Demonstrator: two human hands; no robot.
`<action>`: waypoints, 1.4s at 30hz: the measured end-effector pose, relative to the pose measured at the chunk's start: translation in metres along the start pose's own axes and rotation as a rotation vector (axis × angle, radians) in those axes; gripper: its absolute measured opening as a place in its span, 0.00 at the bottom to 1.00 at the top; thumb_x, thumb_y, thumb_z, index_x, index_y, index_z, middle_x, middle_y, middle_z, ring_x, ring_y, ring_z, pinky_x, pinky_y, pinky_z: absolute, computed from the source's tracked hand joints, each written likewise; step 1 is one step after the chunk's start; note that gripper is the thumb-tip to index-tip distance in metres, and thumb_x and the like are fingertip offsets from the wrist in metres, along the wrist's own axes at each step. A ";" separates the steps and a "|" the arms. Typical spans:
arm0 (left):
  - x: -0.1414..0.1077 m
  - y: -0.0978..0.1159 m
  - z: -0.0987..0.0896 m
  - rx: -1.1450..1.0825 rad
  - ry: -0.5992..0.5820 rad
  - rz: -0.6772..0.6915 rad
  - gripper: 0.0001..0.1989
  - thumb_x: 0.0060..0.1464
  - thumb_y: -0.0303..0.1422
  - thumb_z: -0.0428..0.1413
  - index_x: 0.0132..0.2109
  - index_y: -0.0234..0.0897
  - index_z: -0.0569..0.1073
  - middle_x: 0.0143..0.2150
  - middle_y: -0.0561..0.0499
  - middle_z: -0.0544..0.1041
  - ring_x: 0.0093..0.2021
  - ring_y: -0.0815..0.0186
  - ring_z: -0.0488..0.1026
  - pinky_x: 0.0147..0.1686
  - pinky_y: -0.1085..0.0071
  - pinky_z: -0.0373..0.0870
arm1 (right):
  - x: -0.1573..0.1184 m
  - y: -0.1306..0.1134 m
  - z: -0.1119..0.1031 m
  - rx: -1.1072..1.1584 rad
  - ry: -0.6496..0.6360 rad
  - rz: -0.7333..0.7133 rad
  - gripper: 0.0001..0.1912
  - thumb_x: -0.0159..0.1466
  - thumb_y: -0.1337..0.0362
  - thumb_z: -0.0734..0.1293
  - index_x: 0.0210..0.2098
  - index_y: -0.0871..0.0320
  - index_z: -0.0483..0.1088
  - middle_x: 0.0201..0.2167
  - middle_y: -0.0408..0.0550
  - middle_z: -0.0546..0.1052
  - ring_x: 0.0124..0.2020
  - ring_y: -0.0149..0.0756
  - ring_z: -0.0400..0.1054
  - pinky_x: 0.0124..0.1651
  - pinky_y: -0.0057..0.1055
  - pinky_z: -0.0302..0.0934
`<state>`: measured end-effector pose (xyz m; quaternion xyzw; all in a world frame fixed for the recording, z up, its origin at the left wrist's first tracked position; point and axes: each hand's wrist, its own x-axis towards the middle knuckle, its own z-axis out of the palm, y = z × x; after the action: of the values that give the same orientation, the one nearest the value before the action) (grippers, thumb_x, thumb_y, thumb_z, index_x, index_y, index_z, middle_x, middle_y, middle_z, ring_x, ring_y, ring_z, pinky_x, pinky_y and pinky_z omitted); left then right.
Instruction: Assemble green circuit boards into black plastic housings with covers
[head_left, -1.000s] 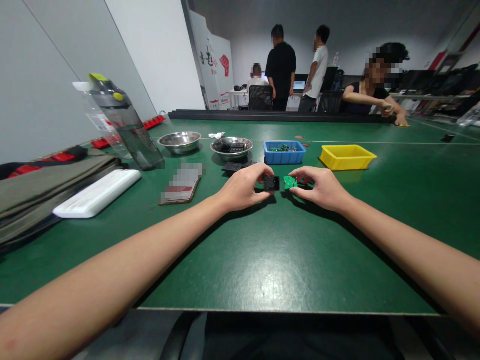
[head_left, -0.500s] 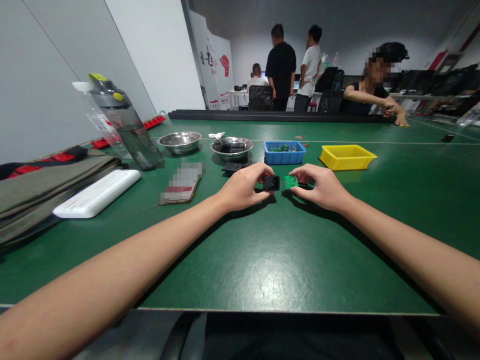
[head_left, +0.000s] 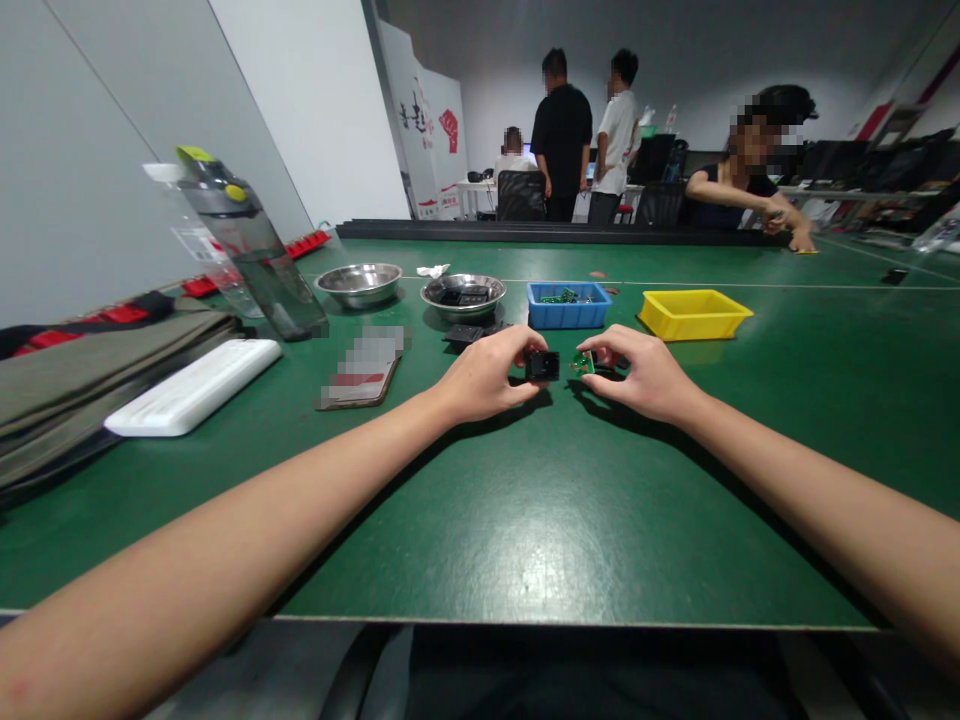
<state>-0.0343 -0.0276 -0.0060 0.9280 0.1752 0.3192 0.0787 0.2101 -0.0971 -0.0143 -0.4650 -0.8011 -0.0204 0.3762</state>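
Observation:
My left hand point(head_left: 491, 372) is closed on a small black plastic case point(head_left: 543, 366), held between thumb and fingers just above the table. Opposite it, my right hand point(head_left: 637, 372) pinches a small green circuit board point(head_left: 583, 363) by its edges. A narrow gap separates the board from the case. Behind my left hand lie loose black plastic parts point(head_left: 465, 338), partly hidden by the fingers. A blue bin point(head_left: 568, 317) beyond my hands holds several green boards. Black parts fill the steel bowl point(head_left: 463, 305) to its left.
A yellow bin point(head_left: 694, 320) stands right of the blue one. Farther left are another steel bowl point(head_left: 360, 290), a phone point(head_left: 365, 370), a white plastic block point(head_left: 196, 388), a tilted water bottle point(head_left: 259, 255) and a bag point(head_left: 97, 375). Across the green table point(head_left: 480, 520) a person point(head_left: 750, 180) works with both hands.
The circuit board has turned in my right hand, now showing more edge-on, and sits slightly farther right of the case. My left hand has hardly moved.

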 end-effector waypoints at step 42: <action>0.001 0.000 -0.002 -0.002 -0.009 0.012 0.12 0.55 0.31 0.60 0.47 0.37 0.69 0.44 0.48 0.74 0.39 0.66 0.71 0.39 0.69 0.70 | 0.000 -0.005 -0.001 0.021 -0.027 0.027 0.15 0.60 0.59 0.70 0.44 0.58 0.77 0.34 0.49 0.80 0.31 0.37 0.71 0.37 0.33 0.65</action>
<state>-0.0351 -0.0278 -0.0039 0.9304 0.1689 0.3156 0.0786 0.2073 -0.1005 -0.0121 -0.4720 -0.7999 -0.0005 0.3706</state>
